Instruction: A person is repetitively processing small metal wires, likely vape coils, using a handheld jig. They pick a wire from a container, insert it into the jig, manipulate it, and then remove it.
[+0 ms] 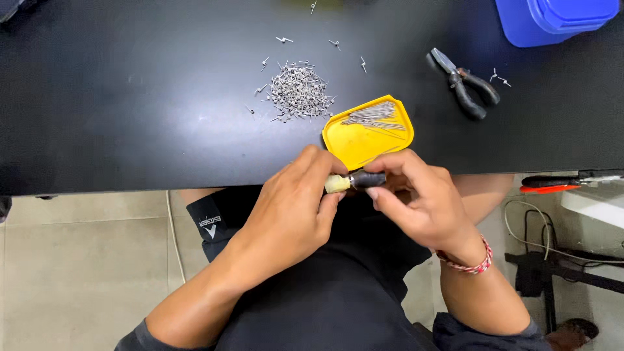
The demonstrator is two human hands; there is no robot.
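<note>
My left hand (296, 205) and my right hand (419, 201) meet just off the near edge of a black table (130, 117). Between them they hold a small tool (354, 181) with a pale cream end under my left fingers and a dark barrel under my right thumb and fingers. Just beyond the hands a yellow plastic tray (361, 140) rests on the table edge, with a bundle of thin metal pins (377, 117) in it. A heap of small bent metal pins (298, 92) lies further back on the table.
Black-handled pliers (465, 84) lie to the right on the table, with a few loose pins beside them. A blue plastic container (552, 19) stands at the far right corner. A red-and-black tool (552, 184) sits on a side surface at right. Cables run over the floor there.
</note>
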